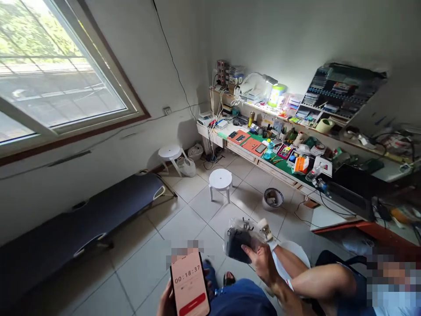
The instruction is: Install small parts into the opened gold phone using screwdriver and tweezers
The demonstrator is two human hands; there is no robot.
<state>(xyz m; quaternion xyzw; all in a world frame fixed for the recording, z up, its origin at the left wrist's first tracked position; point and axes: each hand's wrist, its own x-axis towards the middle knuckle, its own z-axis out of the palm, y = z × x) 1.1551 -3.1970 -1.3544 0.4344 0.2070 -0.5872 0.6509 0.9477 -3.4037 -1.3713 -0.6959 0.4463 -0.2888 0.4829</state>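
Note:
At the bottom of the head view my left hand is closed around a phone. Its screen is turned up and shows a timer at 00:18:37 above a red button. My right hand reaches in from the lower right, thumb on top, and grips a clear plastic bag. Something dark and flat is inside the bag, with small black parts near its upper edge; I cannot tell what it is. The bag is held above the tiled floor, to the right of the phone.
Another person sits close on my right, one bare leg stretched beside my right hand. A white stool and a bin stand ahead. A cluttered workbench runs along the right wall; a folding cot lies left.

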